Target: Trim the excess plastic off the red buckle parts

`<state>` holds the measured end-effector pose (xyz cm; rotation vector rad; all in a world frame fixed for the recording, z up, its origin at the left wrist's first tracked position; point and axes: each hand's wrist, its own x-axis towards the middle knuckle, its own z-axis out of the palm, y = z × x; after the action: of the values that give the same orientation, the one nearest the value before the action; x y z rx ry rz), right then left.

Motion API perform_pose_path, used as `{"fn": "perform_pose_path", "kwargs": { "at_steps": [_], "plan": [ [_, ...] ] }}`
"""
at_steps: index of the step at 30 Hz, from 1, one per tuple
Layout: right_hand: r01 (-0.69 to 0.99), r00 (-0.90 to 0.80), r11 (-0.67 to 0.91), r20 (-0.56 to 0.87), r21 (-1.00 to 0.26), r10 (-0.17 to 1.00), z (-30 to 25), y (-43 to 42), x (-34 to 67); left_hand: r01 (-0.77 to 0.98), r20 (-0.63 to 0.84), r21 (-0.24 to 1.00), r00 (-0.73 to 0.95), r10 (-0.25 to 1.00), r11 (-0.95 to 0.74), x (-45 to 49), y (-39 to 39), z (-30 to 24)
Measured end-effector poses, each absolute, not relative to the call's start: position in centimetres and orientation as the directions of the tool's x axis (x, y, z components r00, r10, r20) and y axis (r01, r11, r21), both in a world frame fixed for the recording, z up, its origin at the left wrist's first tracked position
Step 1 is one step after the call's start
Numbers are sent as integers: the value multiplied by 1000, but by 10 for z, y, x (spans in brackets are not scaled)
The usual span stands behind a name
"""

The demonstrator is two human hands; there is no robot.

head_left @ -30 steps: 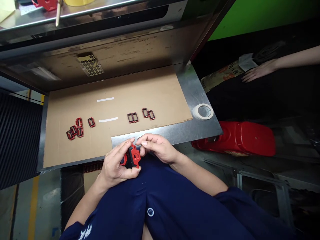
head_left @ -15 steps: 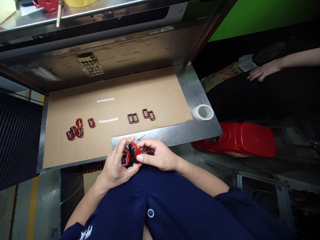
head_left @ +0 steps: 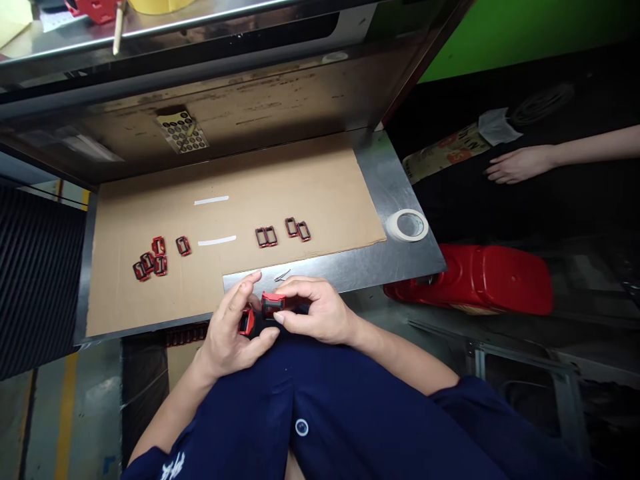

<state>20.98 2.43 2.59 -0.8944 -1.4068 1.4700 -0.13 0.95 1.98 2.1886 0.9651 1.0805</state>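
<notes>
My left hand [head_left: 234,333] is curled around a red and black plastic frame [head_left: 247,321], held against the palm by the lower fingers while the thumb and index finger stick out. Between the thumb and fingers of my right hand [head_left: 317,312] sits a second red and black plastic part [head_left: 273,304], turned with its red edge upward. The two parts are close together, in front of my shirt at the table's near edge; whether they touch I cannot tell. Just beyond my fingers, tweezers or a similar thin metal tool [head_left: 283,275] lie on the bare metal.
On the cardboard sheet [head_left: 240,173] lie several red and black frames at the left [head_left: 159,247] and more towards the middle [head_left: 266,236]. A tape roll [head_left: 409,225] rests on the metal table's right end. Another person's hand [head_left: 520,165] lies on dark material at the right.
The part in my right hand has turned, and my left fingers have come away from it. The other person's hand at the right has shifted slightly left and down.
</notes>
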Motion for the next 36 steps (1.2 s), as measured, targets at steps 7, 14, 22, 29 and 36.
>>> {"fn": "perform_pose_path", "kwargs": {
  "at_steps": [7, 14, 22, 29, 36],
  "plan": [
    [-203, -345, 110, 176, -973, 922, 21, 26, 211, 272, 460, 844, 78, 884, -463, -5, 2, 13],
    [-366, -421, -78, 91, -927, 903, 15, 28, 211, 263, 383, 867, 190, 904, -423, -4, 3, 16],
    [-267, -384, 52, 156, -962, 910, 16, 27, 212, 352, 431, 745, 396, 811, -567, -1, 11, 30],
    [-94, -317, 230, 248, -969, 915, 15, 25, 210, 404, 555, 609, 397, 731, -682, 1, 13, 26],
    [-65, -315, 180, 191, -982, 930, 14, 24, 208, 486, 512, 536, 462, 724, -690, 3, 16, 32]
  ]
}}
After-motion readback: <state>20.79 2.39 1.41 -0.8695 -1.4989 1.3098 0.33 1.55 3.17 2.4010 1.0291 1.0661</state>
